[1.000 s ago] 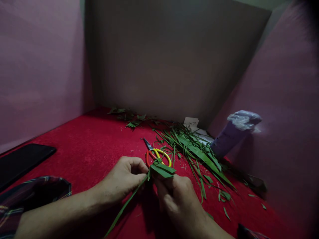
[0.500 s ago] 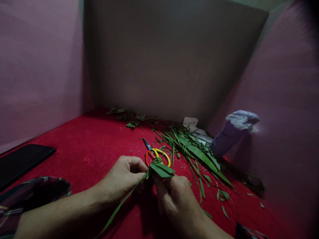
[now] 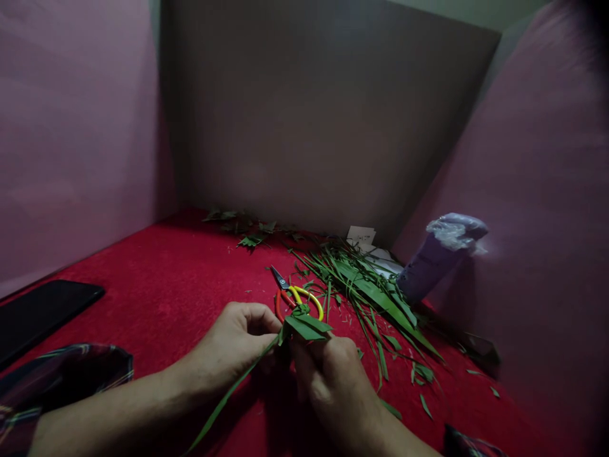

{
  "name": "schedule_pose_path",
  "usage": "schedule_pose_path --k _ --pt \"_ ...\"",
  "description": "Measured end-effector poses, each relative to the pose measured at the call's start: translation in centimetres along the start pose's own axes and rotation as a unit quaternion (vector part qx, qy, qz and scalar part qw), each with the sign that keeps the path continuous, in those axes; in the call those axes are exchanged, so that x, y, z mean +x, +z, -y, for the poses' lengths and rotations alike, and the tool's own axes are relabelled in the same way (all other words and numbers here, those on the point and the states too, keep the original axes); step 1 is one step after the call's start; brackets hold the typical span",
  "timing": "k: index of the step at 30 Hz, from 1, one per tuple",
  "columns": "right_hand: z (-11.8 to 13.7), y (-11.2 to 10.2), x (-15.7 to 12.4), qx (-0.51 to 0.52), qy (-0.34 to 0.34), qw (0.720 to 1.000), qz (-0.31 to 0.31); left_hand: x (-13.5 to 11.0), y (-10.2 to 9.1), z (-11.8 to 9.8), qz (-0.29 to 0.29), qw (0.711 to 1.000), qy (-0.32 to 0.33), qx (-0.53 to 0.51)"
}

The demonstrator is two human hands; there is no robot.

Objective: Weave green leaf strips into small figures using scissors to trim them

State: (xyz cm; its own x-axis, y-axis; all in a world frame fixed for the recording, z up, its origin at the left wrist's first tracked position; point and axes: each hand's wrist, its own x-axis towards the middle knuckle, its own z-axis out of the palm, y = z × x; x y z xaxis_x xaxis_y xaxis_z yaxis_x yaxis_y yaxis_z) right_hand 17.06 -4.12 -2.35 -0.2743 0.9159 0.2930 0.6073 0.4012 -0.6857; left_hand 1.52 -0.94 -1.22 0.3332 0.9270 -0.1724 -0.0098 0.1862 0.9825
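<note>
Between my two hands is a folded, knotted piece of green leaf [image 3: 308, 327], with a long strip trailing down to the lower left. My left hand [image 3: 240, 336] pinches its left side between thumb and fingers. On the other side my right hand [image 3: 330, 374] is closed on the leaf from below, its fingertips partly hidden under the folds. Just behind the leaf lie scissors [image 3: 297, 293] with one red and one yellow handle, their dark blades pointing to the back left; the leaf covers part of the handles.
A heap of long green leaves [image 3: 375, 298] lies right of the scissors, with scraps around it. Behind it are white papers [image 3: 361, 236] and a leaning purple packet [image 3: 435, 260] with clear plastic. A black phone-like slab [image 3: 52, 311] lies left on the red cloth [image 3: 157, 273]. Walls enclose three sides.
Both hands keep the same hold on the leaf, which has hardly moved. The whole view has shifted slightly.
</note>
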Motion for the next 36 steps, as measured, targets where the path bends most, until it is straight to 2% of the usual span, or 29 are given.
schedule_pose_path --k 4,11,21,31,36 --pt "-0.5 -0.1 -0.1 -0.024 -0.022 0.999 -0.022 0.0 -0.2 -0.1 0.01 1.0 0.0 0.004" --pt "-0.8 -0.2 -0.4 -0.006 -0.041 0.999 -0.009 -0.3 -0.3 -0.8 0.029 0.999 0.013 0.018" --pt "-0.8 -0.4 -0.5 0.015 -0.032 0.999 0.002 -0.4 -0.5 -1.0 0.024 1.0 -0.015 0.003" --pt "-0.4 -0.8 -0.2 0.04 0.003 0.999 0.013 -0.1 -1.4 -0.2 0.073 0.997 -0.027 -0.018" --pt "-0.5 -1.0 -0.3 0.029 0.013 0.999 0.009 -0.1 -1.5 -0.1 0.078 0.996 -0.024 -0.024"
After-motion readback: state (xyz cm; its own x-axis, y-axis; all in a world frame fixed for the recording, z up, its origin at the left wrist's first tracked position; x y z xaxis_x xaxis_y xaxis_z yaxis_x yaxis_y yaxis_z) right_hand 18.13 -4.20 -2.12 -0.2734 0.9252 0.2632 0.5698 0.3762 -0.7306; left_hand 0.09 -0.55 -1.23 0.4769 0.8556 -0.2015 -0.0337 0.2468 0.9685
